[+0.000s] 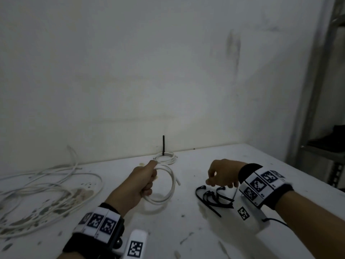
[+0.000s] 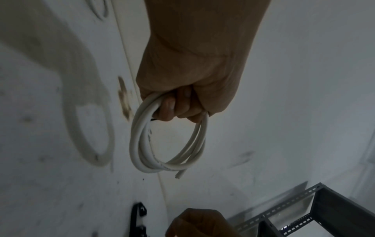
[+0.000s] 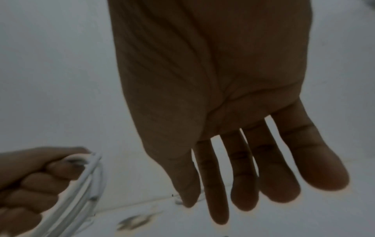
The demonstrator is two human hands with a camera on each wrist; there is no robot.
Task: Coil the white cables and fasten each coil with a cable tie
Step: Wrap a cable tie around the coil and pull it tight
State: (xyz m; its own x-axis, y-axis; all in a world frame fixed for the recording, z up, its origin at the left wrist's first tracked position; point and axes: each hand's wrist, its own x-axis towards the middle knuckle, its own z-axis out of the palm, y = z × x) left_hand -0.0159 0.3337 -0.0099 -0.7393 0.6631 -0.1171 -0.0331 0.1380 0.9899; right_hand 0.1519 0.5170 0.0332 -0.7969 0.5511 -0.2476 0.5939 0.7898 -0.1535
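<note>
My left hand (image 1: 146,184) grips a small coil of white cable (image 1: 172,184) in a fist and holds it just above the white table (image 1: 186,232). The left wrist view shows the fingers (image 2: 174,109) curled round the coil (image 2: 162,167), whose cut end sticks out at the bottom. My right hand (image 1: 221,177) hovers over a small heap of black cable ties (image 1: 211,198) and holds nothing. In the right wrist view its fingers (image 3: 245,184) are straight and spread. A tied coil (image 1: 165,158) lies by the wall, its black tie (image 1: 163,144) standing upright.
A loose tangle of white cables (image 1: 46,189) sprawls over the left of the table. A grey metal shelf (image 1: 317,109) stands past the table's right edge. The wall (image 1: 168,71) closes the table's far side.
</note>
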